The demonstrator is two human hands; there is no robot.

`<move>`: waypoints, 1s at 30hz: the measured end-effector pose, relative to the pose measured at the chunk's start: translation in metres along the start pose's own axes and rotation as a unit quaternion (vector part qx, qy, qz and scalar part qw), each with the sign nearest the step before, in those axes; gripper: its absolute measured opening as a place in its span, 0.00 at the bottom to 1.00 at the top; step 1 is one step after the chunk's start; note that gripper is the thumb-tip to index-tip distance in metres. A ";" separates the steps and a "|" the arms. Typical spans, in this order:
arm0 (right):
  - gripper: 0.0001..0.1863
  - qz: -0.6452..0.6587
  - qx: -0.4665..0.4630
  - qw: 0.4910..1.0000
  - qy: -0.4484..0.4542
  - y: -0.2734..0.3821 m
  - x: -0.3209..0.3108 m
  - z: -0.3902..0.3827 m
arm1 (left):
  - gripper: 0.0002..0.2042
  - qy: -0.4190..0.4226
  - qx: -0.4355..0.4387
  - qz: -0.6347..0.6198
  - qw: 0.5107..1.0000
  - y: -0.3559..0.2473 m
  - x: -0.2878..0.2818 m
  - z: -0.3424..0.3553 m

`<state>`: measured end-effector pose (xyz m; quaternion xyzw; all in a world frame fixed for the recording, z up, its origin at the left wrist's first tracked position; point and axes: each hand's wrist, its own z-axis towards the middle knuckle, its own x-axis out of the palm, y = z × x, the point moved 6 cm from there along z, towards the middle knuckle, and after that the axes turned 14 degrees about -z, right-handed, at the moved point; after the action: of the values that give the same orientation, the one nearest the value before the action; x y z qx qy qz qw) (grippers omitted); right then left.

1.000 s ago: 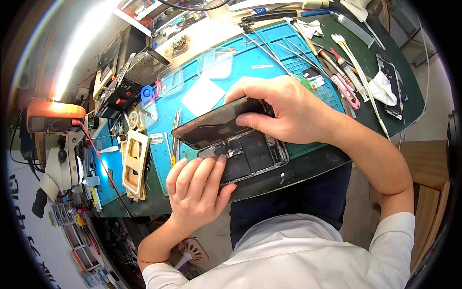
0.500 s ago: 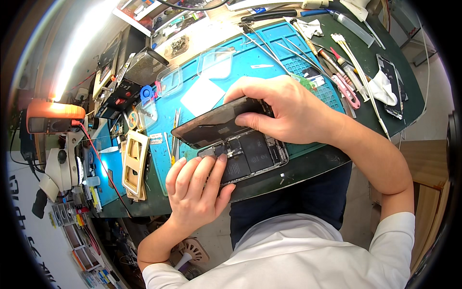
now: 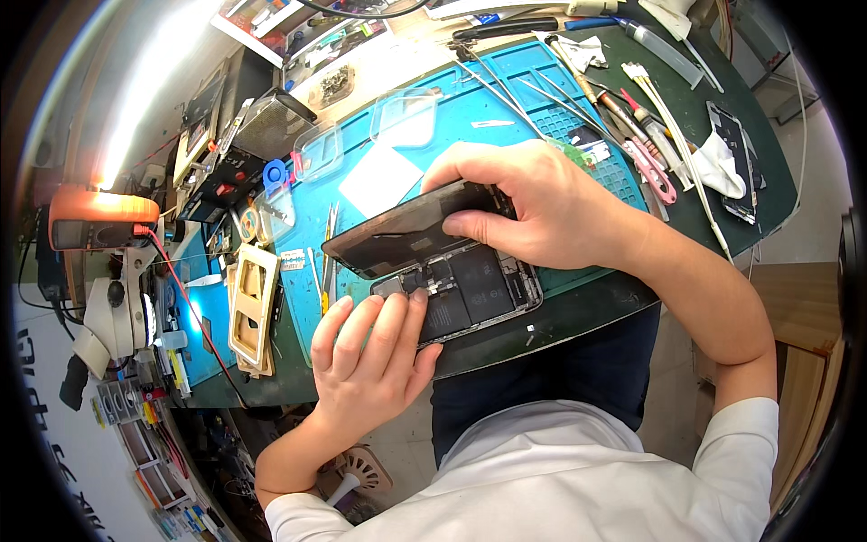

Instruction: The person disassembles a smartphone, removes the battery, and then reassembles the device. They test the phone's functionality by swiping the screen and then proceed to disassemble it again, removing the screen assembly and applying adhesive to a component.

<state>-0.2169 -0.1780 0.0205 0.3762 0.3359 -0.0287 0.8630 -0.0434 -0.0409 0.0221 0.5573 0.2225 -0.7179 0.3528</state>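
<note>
Head view: little changed over the past second. Green desk (image 3: 768,194) curving across the top, blue mat (image 3: 506,90) spread over it. On the mat's near edge, an opened phone (image 3: 470,294) lying face-up with battery and boards exposed, just as a second ago. Above it, the dark screen (image 3: 406,230) lifted and tilted like an open lid, its left end raised over the mat, its right end hinged down toward the phone's upper edge; angle unchanged from the earlier pictures. Right hand (image 3: 533,203) clamped on the screen's right end, thumb under, fingers (image 3: 470,163) curled over the top edge. Left hand (image 3: 370,361) pressed on the phone's lower left corner, fingers flat and together, grasping nothing, merely pinning the body down; shifted only a hair. Judged from that stillness: screen held at a steady angle while the interior stays open, no separation of the two halves yet. Around the work: white frame (image 3: 253,307) left of the phone, tweezers (image 3: 330,257) beside it, pink-handled tool (image 3: 655,172) and a second phone (image 3: 736,158) well off to the right.
</note>
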 end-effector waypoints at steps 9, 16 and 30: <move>0.17 0.002 -0.012 1.000 -0.010 -0.002 0.002 0.000 | 0.21 0.018 0.018 0.008 1.000 -0.002 -0.003 0.002; 0.17 0.008 0.001 1.000 -0.001 -0.001 0.001 0.000 | 0.21 -0.010 0.004 -0.020 1.000 0.001 -0.001 0.002; 0.17 -0.003 -0.003 1.000 -0.001 0.000 0.000 0.000 | 0.21 -0.036 -0.024 -0.023 0.999 0.002 -0.003 -0.002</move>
<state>-0.2169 -0.1780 0.0206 0.3728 0.3363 -0.0312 0.8642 -0.0401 -0.0403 0.0242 0.5174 0.2396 -0.7396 0.3575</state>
